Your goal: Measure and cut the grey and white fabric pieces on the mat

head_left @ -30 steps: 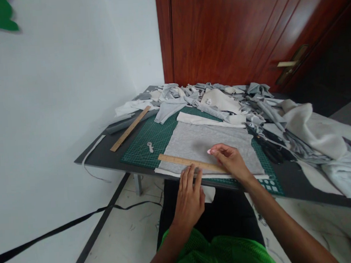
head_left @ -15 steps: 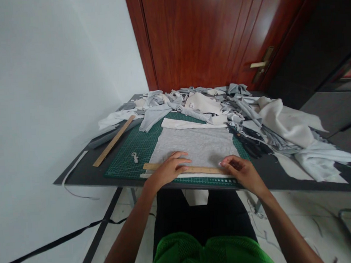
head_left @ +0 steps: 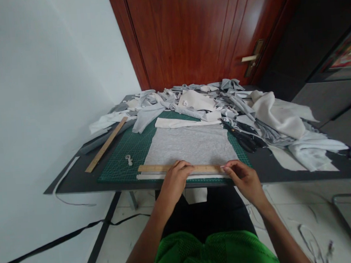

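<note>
Head view: ruler (head_left: 207, 168) at the cloth's (head_left: 191, 144) six o'clock. Left hand (head_left: 176, 178) lies on it, fingers loosely bent; right hand (head_left: 245, 178) pinches a pale bit (head_left: 222, 167). Ruler looks stiff, light; cloth soft. Best pressed mid-ruler.

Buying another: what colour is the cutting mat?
The cutting mat is green, with pale gridlines; head view.

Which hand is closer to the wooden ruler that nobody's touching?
Left. The left hand lies on the other ruler, to the right of the untouched ruler; the right hand is farther right, by the other ruler's right end.
</note>
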The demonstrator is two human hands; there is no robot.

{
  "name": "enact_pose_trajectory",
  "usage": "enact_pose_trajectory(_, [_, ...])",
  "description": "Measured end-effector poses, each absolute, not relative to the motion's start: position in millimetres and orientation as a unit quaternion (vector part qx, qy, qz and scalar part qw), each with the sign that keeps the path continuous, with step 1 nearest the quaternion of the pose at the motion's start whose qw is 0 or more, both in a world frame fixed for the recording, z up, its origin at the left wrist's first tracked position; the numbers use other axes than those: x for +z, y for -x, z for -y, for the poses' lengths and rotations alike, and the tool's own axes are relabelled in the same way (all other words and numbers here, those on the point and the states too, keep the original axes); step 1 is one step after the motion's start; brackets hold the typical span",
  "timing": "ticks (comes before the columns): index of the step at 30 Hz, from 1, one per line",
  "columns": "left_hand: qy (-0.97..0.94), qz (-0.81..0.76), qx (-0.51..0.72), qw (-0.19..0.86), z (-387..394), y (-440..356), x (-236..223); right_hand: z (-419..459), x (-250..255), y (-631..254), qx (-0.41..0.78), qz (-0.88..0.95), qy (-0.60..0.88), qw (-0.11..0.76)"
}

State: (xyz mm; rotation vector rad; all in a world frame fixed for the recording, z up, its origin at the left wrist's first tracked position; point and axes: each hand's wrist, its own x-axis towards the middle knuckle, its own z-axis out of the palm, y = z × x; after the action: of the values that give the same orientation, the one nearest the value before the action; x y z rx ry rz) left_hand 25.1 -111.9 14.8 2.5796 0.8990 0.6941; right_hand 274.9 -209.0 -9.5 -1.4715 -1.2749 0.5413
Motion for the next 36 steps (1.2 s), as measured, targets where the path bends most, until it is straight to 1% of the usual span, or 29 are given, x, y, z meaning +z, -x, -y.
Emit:
enact_pose_trajectory(3, [-0.884, -0.32, 0.289, 0.183, 114.6, -28.0, 6.2, 210.4, -12.7, -275.4, 0.227, 0.53, 0.615, 0.538])
enact_pose_trajectory(6, [-0.868, -0.333, 0.319, 0.183, 117.3, -30.1, -1.8, 211.0, -16.0, -276.4, 0.221, 0.523, 0.609, 0.554])
enact_pose_trajectory(11, [-0.856, -0.335, 0.352, 0.176, 118.1, -31.8, -12.5, 211.1, -21.5, -278.6, 0.214, 0.513, 0.609, 0.566])
enact_pose_trajectory(16, [-0.853, -0.325, 0.37, 0.175, 117.6, -31.9, -13.8, 210.5, -20.0, -279.6, 0.225, 0.503, 0.609, 0.57])
enact_pose_trajectory(19, [-0.85, -0.362, 0.35, 0.151, 121.9, -31.7, -9.2, 209.6, -16.1, -278.1, 0.233, 0.5, 0.606, 0.573])
enact_pose_trajectory(23, [-0.871, -0.385, 0.286, 0.105, 126.6, -29.0, -2.2, 208.6, -11.5, -276.4, 0.244, 0.501, 0.599, 0.575])
enact_pose_trajectory(29, [-0.885, -0.394, 0.24, 0.06, 143.5, -28.2, -1.0, 206.9, -3.9, -281.0, 0.279, 0.515, 0.596, 0.55])
enact_pose_trajectory(33, [-0.878, -0.411, 0.244, 0.028, 166.2, -35.0, -7.4, 195.4, 18.5, -265.5, 0.278, 0.528, 0.601, 0.532])
enact_pose_trajectory(36, [-0.873, -0.418, 0.25, 0.018, 176.9, -39.2, -15.4, 170.1, 42.1, -225.3, 0.286, 0.58, 0.567, 0.51])
